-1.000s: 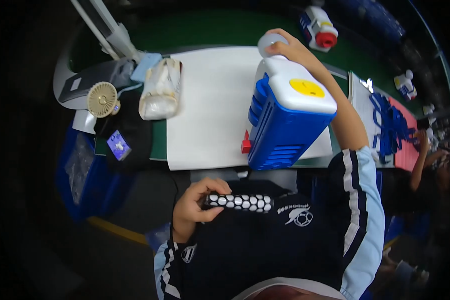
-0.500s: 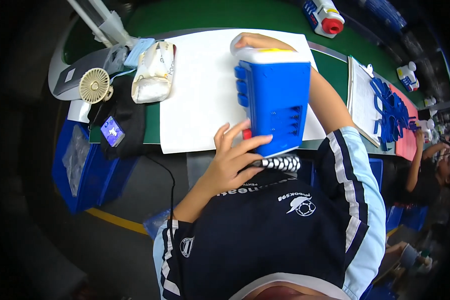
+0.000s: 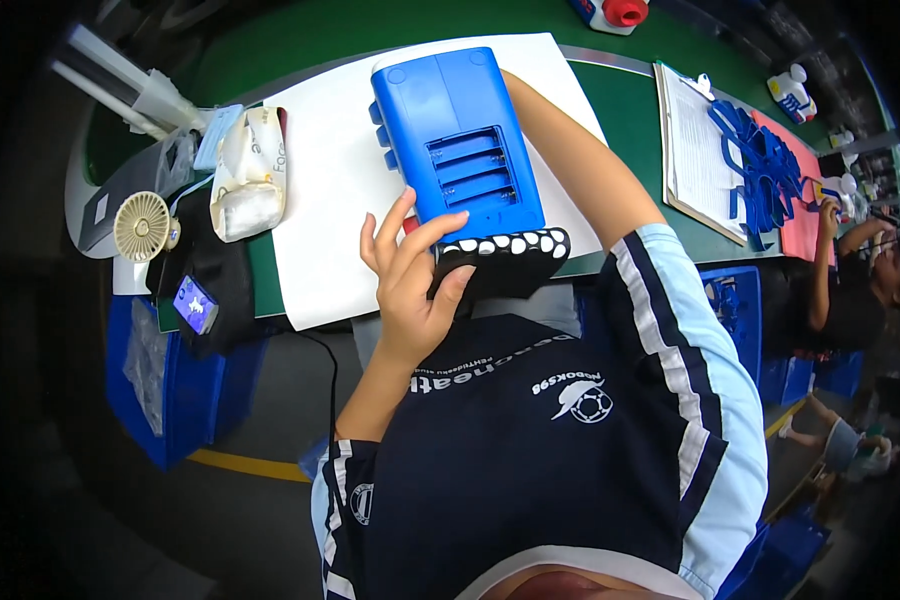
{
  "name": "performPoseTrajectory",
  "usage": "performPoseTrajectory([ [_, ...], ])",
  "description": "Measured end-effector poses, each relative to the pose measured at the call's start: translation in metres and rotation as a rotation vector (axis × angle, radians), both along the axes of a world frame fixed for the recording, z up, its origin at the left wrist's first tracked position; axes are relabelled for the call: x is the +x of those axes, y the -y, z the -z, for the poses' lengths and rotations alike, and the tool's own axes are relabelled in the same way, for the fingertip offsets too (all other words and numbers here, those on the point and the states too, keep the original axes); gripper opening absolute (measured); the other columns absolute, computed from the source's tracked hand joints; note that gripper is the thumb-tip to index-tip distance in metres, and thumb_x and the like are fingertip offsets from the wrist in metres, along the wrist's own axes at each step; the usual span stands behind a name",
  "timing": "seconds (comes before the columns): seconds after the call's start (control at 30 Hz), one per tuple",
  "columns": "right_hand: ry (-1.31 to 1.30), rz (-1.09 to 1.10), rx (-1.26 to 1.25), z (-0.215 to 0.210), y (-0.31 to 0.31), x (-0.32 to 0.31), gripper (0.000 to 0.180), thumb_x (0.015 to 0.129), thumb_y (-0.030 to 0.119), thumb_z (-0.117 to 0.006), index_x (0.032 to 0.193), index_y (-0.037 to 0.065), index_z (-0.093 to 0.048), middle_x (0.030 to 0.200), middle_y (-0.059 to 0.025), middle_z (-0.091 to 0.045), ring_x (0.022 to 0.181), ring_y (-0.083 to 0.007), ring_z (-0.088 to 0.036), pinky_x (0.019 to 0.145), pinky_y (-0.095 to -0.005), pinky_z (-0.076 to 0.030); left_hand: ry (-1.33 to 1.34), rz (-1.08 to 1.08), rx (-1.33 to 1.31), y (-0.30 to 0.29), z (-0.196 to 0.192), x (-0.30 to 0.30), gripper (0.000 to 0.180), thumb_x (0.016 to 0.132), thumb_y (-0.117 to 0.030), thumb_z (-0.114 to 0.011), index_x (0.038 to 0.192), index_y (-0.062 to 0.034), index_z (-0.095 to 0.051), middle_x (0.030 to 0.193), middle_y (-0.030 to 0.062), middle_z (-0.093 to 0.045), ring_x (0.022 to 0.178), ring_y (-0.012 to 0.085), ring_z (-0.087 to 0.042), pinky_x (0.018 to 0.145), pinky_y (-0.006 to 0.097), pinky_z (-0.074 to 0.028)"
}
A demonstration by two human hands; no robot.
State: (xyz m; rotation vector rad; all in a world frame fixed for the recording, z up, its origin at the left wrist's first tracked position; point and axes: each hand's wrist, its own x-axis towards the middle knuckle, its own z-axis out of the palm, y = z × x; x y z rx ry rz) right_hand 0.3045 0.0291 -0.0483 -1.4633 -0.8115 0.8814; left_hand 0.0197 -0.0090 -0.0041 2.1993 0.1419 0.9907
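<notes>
A blue plastic battery-powered device (image 3: 455,110) is held up over the white sheet, its back toward me. Near its lower end, an uncovered battery compartment (image 3: 473,170) shows several slots with springs and no batteries. Blue knobs (image 3: 382,135) stick out along its left side, and a bit of red shows by my fingers. My left hand (image 3: 410,275) grips the lower left corner, fingertips on the back. Behind the device runs my right forearm (image 3: 575,160); that hand is hidden. Just below is a black piece with white spots (image 3: 510,243); whether it is attached I cannot tell.
To the left are a tissue pack (image 3: 252,180), a small fan (image 3: 143,227) and a blue-purple box (image 3: 196,304). A clipboard with papers (image 3: 698,150) and blue plastic parts (image 3: 755,170) lie right. A co-worker's hand (image 3: 828,215) is at far right.
The device has tilted back, so its back and battery compartment face me more fully. My right hand has gone out of sight behind it. The whole view has shifted.
</notes>
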Motion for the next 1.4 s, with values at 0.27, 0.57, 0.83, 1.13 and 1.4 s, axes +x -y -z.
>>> performPoseTrajectory([
  [0.27,0.581,0.257,0.373,-0.085,0.122,-0.064,0.017,0.081,0.017,-0.063,0.090,0.003,-0.059,0.083,-0.0049,-0.060,0.078,-0.0126,-0.057,0.071,-0.0243,-0.045,0.025,0.017,-0.035,0.003,0.003,0.005,0.038,0.077,-0.028,-0.067,0.054,-0.0058,-0.046,0.108,0.0013,-0.062,0.125,0.0319,-0.035,0.103,0.051,-0.009],
  [0.57,0.842,-0.189,0.198,-0.125,0.160,-0.141,0.024,0.072,0.008,-0.067,0.091,0.004,-0.054,0.085,-0.0095,-0.050,0.083,-0.0270,-0.051,0.071,-0.0329,-0.043,0.027,0.029,0.044,0.006,-0.004,0.015,0.033,0.071,-0.021,-0.071,0.055,-0.0053,-0.046,0.105,0.0052,-0.062,0.125,0.0334,-0.035,0.100,0.055,-0.010],
  [0.83,1.033,-0.042,0.257,-0.128,0.171,-0.139,0.018,0.068,0.001,-0.069,0.082,0.003,-0.058,0.089,-0.0104,-0.048,0.086,-0.0232,-0.051,0.074,-0.0315,-0.043,0.002,0.022,0.053,0.005,-0.001,0.012,0.036,0.071,-0.023,-0.071,0.053,-0.0062,-0.044,0.110,0.0033,-0.062,0.126,0.0332,-0.034,0.101,0.052,-0.007],
  [1.13,0.378,0.233,0.136,-0.080,0.198,-0.127,0.005,0.080,0.003,-0.060,0.081,-0.001,-0.059,0.117,-0.0149,-0.048,0.103,-0.0190,-0.053,0.087,-0.0300,-0.044,-0.005,0.073,0.005,-0.001,0.010,0.005,0.040,0.073,-0.027,-0.068,0.051,-0.0028,-0.045,0.115,0.0072,-0.060,0.129,0.0371,-0.029,0.102,0.053,-0.008],
  [1.4,0.263,0.218,0.124,-0.076,0.190,-0.133,0.005,0.080,0.002,-0.061,0.082,-0.003,-0.060,0.117,-0.0145,-0.046,0.103,-0.0177,-0.052,0.085,-0.0287,-0.044,-0.023,0.073,0.006,-0.002,0.014,0.004,0.042,0.073,-0.030,-0.068,0.051,-0.0020,-0.047,0.117,0.0065,-0.059,0.130,0.0372,-0.028,0.103,0.052,-0.008],
])
